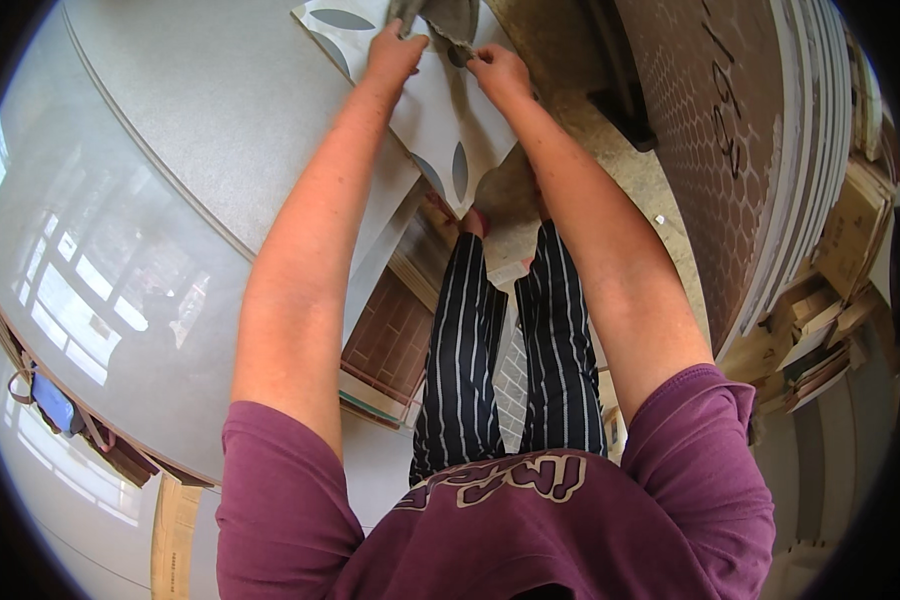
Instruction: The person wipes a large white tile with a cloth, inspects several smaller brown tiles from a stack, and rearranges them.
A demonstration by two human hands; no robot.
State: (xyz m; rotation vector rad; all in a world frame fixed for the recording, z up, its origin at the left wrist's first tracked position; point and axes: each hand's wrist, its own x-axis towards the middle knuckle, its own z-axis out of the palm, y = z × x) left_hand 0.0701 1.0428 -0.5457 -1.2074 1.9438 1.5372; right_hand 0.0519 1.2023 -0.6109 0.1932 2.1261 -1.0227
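My left hand (394, 55) and my right hand (500, 73) are both stretched far forward at the top of the view. Between them is a grey-brown cloth (454, 20), bunched and partly cut off by the upper edge. The fingers of each hand are pinched on an edge of it. Below the cloth, a white tile (440, 112) with grey leaf shapes stands in front of my legs, one corner pointing down toward my feet.
Large glossy grey slabs (170, 250) fill the left side. On the right a stack of tile panels (710, 150), hexagon-patterned on the face, stands on edge. Cardboard boxes (855, 225) lie beyond it. A blue item (55, 402) rests at the far left. Brown brick-patterned tile (385, 335) sits beside my legs.
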